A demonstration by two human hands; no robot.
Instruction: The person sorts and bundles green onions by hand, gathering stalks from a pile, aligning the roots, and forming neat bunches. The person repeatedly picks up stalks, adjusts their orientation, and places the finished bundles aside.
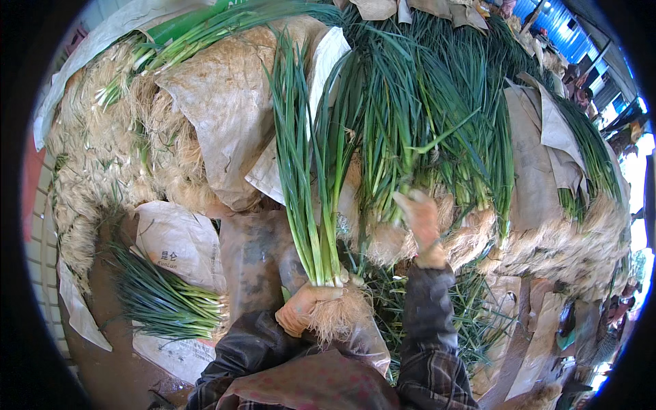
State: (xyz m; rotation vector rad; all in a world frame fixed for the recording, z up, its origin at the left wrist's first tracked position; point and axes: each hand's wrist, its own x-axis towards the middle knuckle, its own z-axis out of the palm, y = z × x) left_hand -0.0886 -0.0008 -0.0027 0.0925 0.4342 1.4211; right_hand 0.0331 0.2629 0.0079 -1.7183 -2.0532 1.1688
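Note:
Near the lower middle, my left hand [303, 306], in an orange-tinted glove, grips a bunch of green onions [313, 225] just above its roots. The leaves point away from me and the pale, shaggy roots [338, 315] hang over my lap. To the right, my right hand [423, 218], also gloved and a little blurred, is at the base of a large pile of green onions [405, 128]. Whether its fingers hold any stalk cannot be told.
Rooted bundles [128, 128] are heaped at the left, beside a dirty woven sack [225, 102]. Another bunch [169, 297] lies on printed sacking [179, 246] at lower left. Loose leaves [476, 307] litter the ground at right. More covered bundles [589, 154] stand farther right.

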